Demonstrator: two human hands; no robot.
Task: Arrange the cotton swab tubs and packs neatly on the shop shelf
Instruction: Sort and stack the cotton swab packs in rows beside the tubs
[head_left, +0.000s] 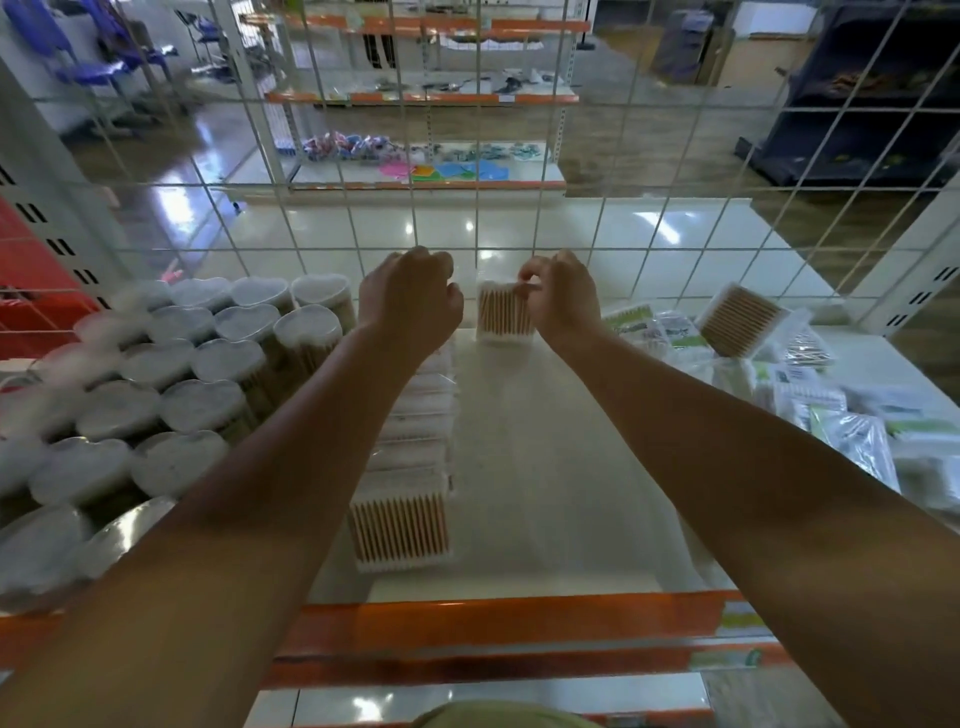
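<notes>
Reaching far: right hand (563, 296) pinching swab pack (503, 314); left hand (410, 299) curled.

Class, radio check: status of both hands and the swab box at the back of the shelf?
Right hand pinching rectangular swab box upright at back. Left hand curled, empty, beside it. Lane in front bare.

I'm looking through a white wire grid (478, 156) at a glossy tiled floor (519, 228). Beyond it stands another shelf unit (415, 98) with orange edges, holding colourful goods (441, 169); blue chairs (93, 57) sit far left.
</notes>
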